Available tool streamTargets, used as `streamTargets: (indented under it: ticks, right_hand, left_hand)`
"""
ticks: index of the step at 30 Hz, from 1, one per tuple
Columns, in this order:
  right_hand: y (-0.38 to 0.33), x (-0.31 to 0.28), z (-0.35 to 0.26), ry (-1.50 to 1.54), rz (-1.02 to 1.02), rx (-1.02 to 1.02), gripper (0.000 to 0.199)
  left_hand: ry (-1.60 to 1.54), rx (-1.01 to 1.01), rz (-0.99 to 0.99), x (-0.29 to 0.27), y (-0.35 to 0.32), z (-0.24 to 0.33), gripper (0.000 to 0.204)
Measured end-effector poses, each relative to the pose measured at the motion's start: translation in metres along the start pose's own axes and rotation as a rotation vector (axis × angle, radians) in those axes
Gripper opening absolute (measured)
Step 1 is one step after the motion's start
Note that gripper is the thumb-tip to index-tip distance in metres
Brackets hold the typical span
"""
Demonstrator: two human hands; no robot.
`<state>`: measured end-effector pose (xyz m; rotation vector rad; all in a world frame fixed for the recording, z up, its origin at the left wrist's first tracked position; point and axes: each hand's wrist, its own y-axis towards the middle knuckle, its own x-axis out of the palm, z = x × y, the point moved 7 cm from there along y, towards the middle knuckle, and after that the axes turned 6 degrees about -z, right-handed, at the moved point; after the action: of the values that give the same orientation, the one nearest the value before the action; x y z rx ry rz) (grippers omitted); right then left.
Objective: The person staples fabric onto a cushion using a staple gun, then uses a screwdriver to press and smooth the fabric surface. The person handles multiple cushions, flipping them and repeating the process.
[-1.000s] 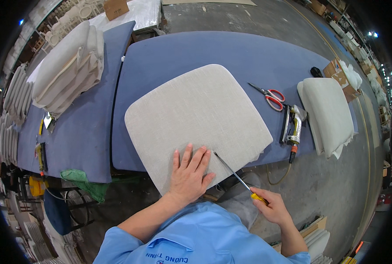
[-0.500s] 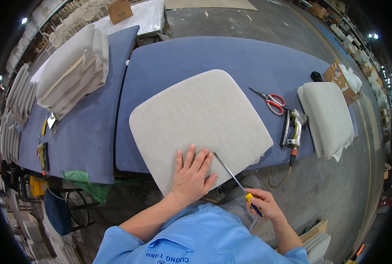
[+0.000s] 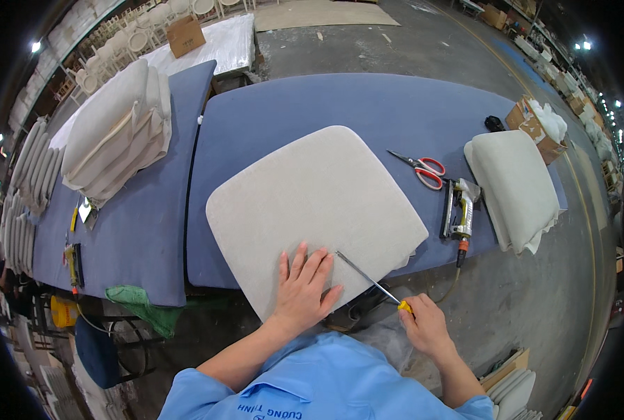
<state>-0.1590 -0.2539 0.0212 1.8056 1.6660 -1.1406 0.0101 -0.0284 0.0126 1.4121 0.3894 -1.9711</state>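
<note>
A light grey fabric-covered seat pad [image 3: 312,196] lies on the blue padded table, its near corner jutting past the edge toward me. My left hand [image 3: 303,290] rests on its near part, palm down with the fingers spread. In my right hand [image 3: 427,323] is a screwdriver [image 3: 368,278] with a yellow handle, mostly hidden by my fingers. Its long metal shaft slants up to the left, and the tip touches the fabric just right of my left fingertips. Red-handled scissors [image 3: 424,170] lie to the right of the pad, near a staple gun [image 3: 462,208].
Folded grey covers [image 3: 513,189] sit at the table's right end beside a cardboard box [image 3: 538,129] with white stuffing. More pads [image 3: 119,126] are stacked on the left table [image 3: 144,231], where a second staple gun [image 3: 73,266] lies. A green cloth [image 3: 144,308] hangs over its edge.
My right hand has turned and shifted slightly upward, covering more of the screwdriver's handle. The tip and my left hand stay at about the same spot on the pad. The whole view has shifted slightly.
</note>
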Motion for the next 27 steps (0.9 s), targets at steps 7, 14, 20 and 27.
streamTargets:
  ticks: [7, 14, 20, 27]
  right_hand:
    - [-0.007, 0.089, 0.029, 1.491, -0.683, 0.465, 0.035]
    - [-0.011, 0.133, 0.021, 2.067, -1.035, 0.346, 0.039]
    - [-0.019, 0.142, 0.011, 2.139, -1.052, 0.228, 0.039]
    - [-0.091, 0.047, 0.072, 1.318, -0.604, 0.424, 0.03]
  left_hand:
    - [0.068, -0.015, -0.043, 0.001, 0.009, 0.01, 0.06]
    - [0.091, -0.005, 0.065, 0.001, 0.012, 0.012, 0.058]
    - [-0.074, 0.073, 0.16, -0.018, 0.013, 0.024, 0.046]
    - [-0.894, -0.076, -0.003, -0.004, 0.002, 0.063, 0.015]
